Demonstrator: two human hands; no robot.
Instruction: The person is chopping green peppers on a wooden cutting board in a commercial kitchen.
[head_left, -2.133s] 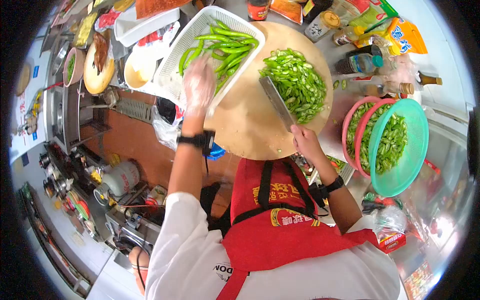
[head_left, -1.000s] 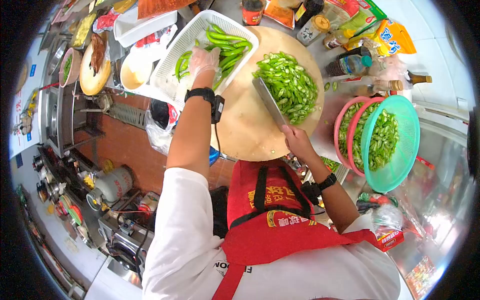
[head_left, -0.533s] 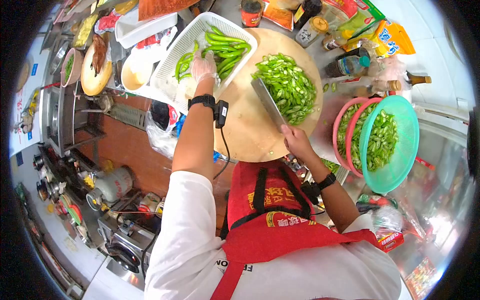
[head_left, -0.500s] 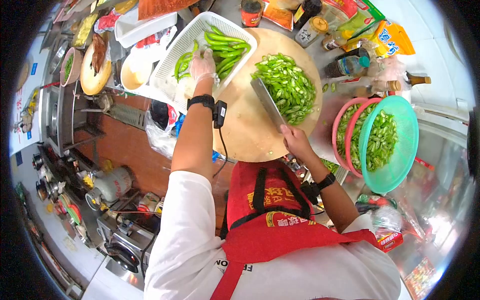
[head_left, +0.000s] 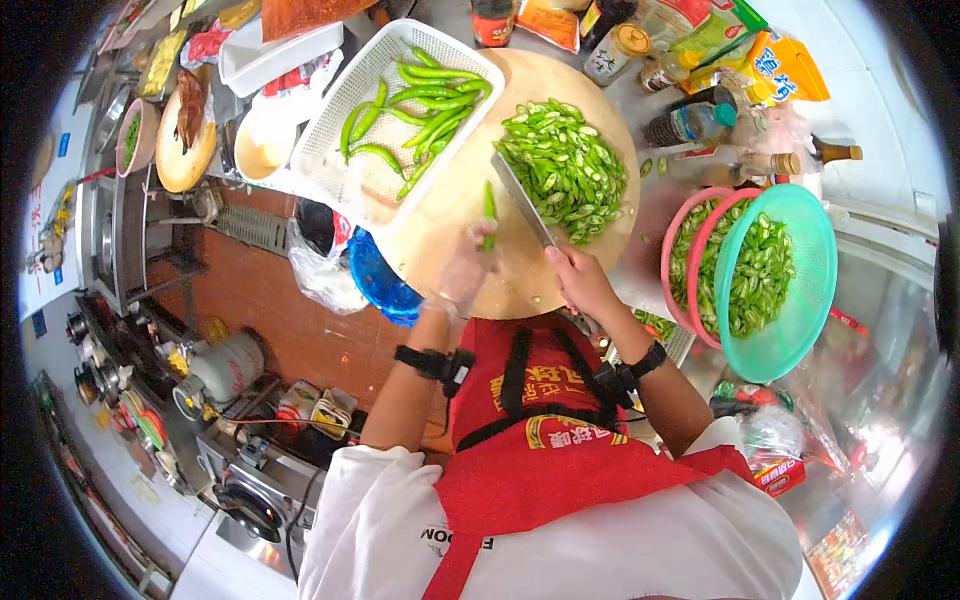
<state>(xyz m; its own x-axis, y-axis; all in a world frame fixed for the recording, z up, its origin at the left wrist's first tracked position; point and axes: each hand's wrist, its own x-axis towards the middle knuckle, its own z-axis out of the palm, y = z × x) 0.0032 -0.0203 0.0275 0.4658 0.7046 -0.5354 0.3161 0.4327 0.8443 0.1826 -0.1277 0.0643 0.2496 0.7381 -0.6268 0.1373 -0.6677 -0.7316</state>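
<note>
My left hand (head_left: 467, 268), in a clear plastic glove, is closed around green chili peppers (head_left: 489, 201) over the near left part of the round cutting board (head_left: 425, 252). One pepper points up out of the fingers; the hand is slightly blurred. My right hand (head_left: 583, 281) grips the handle of a cleaver (head_left: 522, 200), its blade standing on edge along the left side of a heap of sliced green chilies (head_left: 566, 172). Whole green chilies (head_left: 432, 100) lie in a white perforated basket (head_left: 322, 158) at the board's upper left.
Stacked colanders, one green (head_left: 806, 287) and two pink, hold sliced chilies right of the board. Bottles (head_left: 690, 127) and seasoning bags (head_left: 778, 68) crowd the upper right. A blue plastic bag (head_left: 380, 285) hangs below the basket, and a white tray (head_left: 270, 62) stands beyond it.
My left hand has left the basket and come down over the board with chilies in it. The basket holds fewer peppers. My right hand keeps the cleaver beside the slices.
</note>
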